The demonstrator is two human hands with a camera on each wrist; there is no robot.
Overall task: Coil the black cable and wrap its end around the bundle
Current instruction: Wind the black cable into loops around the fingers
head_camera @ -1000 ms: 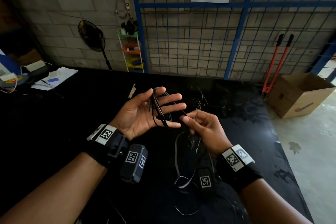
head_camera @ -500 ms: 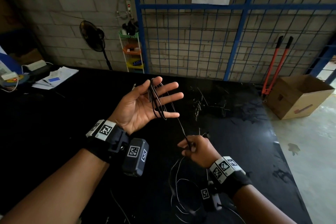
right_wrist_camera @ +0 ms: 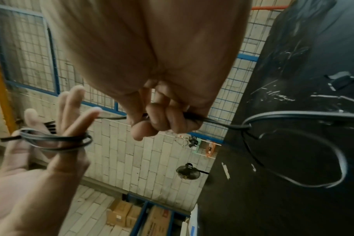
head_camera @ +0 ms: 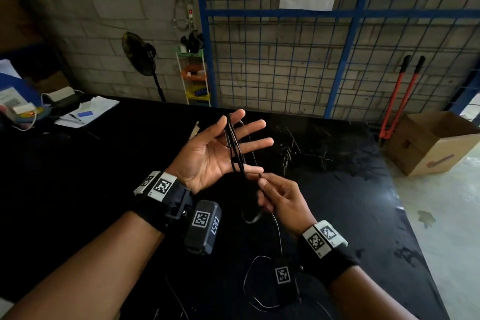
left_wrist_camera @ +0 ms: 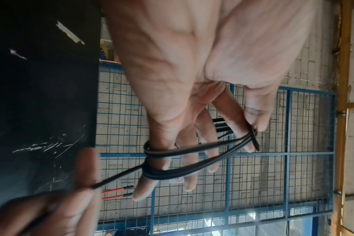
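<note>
Now the left hand [head_camera: 207, 156] is holding its fingers [head_camera: 253, 125] straight and spread, cable [head_camera: 235, 148] looped around them; the right hand [head_camera: 281, 200] is pinching the cable's free run just beside, slack trailing onto the tabletop [head_camera: 337, 189].

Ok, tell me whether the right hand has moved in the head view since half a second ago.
Yes. The right hand has risen, closing on the left hand, pinching the black cable just under its little finger.
</note>
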